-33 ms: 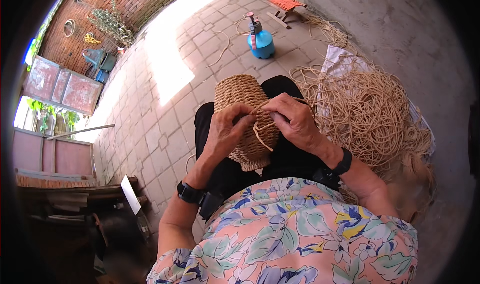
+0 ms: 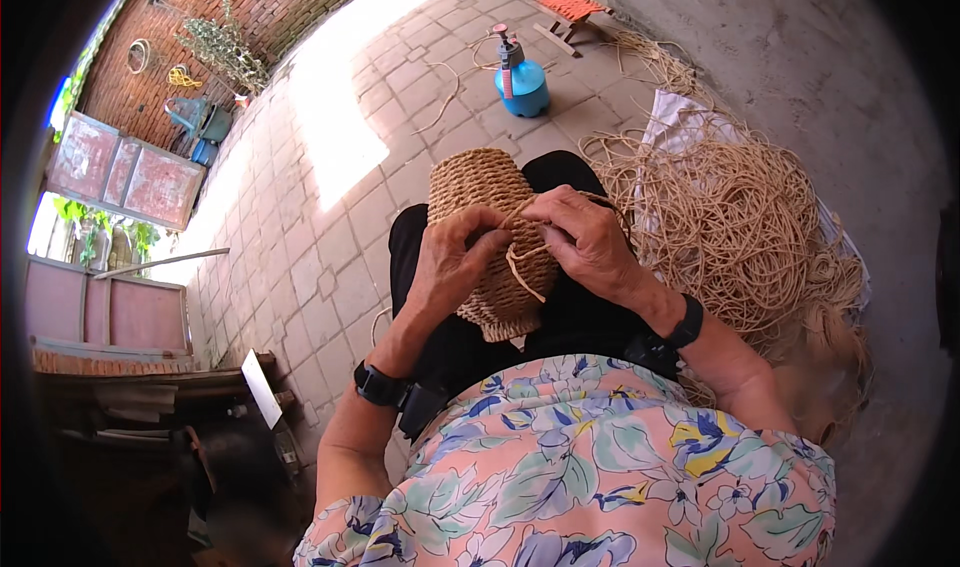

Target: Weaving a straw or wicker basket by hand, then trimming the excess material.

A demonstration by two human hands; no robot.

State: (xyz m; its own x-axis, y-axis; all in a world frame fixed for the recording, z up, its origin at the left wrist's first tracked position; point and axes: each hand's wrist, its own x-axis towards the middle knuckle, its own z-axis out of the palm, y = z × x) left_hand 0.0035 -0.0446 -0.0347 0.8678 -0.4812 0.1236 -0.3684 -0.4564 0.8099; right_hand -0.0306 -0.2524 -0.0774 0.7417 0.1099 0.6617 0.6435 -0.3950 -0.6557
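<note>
A woven basket (image 2: 478, 179) of tan twisted cord lies tilted across my lap, between my black-trousered knees. Over its side, the fingers of my left hand (image 2: 455, 259) are curled, with thumb and forefinger pinched together at a cord. My right hand (image 2: 588, 242) is closed too, its thumb and forefinger gripping the same tan cord (image 2: 516, 261) close to the left fingertips. A short loose end of that cord hangs down over the weave. Part of the cord runs behind my right hand towards the right knee. The fingertips hide just how the cord passes through the basket wall.
To my right, a big tangled heap of tan cord (image 2: 735, 232) lies partly on a white cloth (image 2: 672, 117). Ahead stand a blue pump sprayer (image 2: 523, 89) and a low folding stool (image 2: 570, 5) with an orange seat. A grey wall (image 2: 800, 47) rises on the right.
</note>
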